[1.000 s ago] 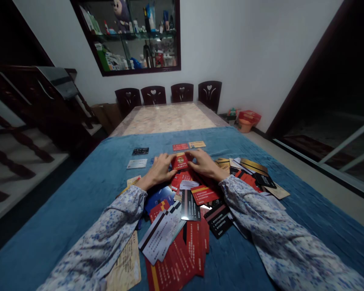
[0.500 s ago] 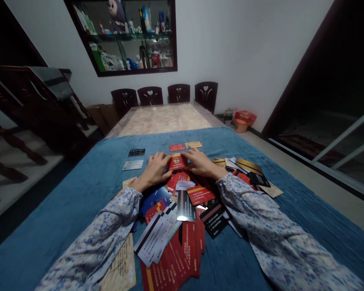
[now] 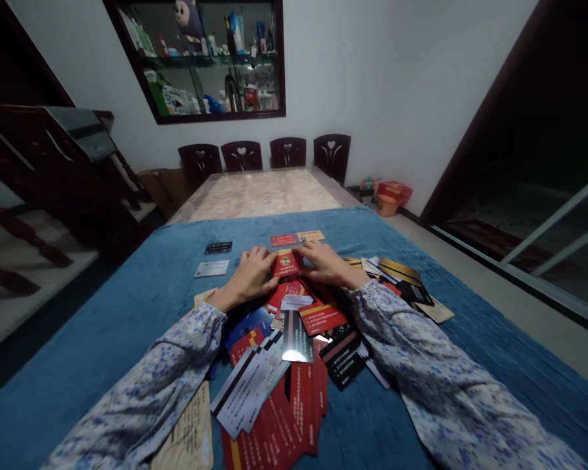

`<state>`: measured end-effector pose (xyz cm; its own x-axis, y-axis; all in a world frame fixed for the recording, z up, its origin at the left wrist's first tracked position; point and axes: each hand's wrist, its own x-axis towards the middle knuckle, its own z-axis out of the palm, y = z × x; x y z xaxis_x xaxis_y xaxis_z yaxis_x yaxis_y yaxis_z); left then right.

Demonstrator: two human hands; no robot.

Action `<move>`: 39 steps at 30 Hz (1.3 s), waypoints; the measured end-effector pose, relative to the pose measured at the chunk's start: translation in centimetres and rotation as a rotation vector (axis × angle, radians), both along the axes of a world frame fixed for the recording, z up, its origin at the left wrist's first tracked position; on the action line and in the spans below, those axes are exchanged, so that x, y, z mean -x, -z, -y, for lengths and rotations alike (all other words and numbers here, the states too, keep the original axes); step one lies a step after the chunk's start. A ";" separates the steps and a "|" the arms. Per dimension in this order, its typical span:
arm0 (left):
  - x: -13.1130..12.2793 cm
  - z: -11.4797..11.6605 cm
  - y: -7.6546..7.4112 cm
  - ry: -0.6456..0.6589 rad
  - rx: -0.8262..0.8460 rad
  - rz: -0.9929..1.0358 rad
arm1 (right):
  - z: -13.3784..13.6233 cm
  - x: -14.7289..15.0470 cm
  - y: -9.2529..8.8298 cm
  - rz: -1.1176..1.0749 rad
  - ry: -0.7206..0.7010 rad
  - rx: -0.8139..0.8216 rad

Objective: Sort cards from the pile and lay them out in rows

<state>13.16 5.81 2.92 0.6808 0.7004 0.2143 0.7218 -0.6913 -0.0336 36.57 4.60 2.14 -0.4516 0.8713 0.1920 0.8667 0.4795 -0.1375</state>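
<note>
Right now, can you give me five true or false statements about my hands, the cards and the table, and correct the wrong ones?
1. A red card with a round emblem sits between your left hand and right hand. True.
2. The black card left of your hands is nearer to you than the white card by it. False: the white one is nearer.
3. The blue cloth covers the whole table. False: the far end shows beyond the cloth.
4. Beyond your hands, a plain red card lies beside a yellow card. True.
5. Your sleeves are solid black. False: they're pale with a blue pattern.
</note>
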 end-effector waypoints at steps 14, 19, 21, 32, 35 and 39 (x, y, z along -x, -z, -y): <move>-4.3 -2.1 -3.5 0.031 -0.001 -0.062 | -1.5 -3.8 -3.3 0.044 0.084 -0.003; -6.4 -3.4 -3.8 0.042 0.019 -0.056 | -2.4 -5.7 -3.7 0.036 0.111 0.002; -7.2 -3.7 -3.6 0.049 0.030 -0.058 | -2.6 -6.4 -3.5 0.037 0.117 0.006; -10.1 -6.0 -0.8 0.065 0.144 -0.033 | -4.2 -8.4 -0.9 0.054 0.149 0.082; -10.6 -6.5 -0.1 0.069 0.145 -0.036 | -4.8 -8.7 -0.1 0.054 0.149 0.101; -10.9 -6.9 0.7 0.069 0.149 -0.050 | -5.1 -9.0 0.7 0.048 0.135 0.123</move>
<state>24.02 12.73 2.18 0.7358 0.6729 0.0763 0.6722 -0.7394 0.0383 45.55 9.68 1.43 -0.3355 0.9401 0.0610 0.9288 0.3409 -0.1451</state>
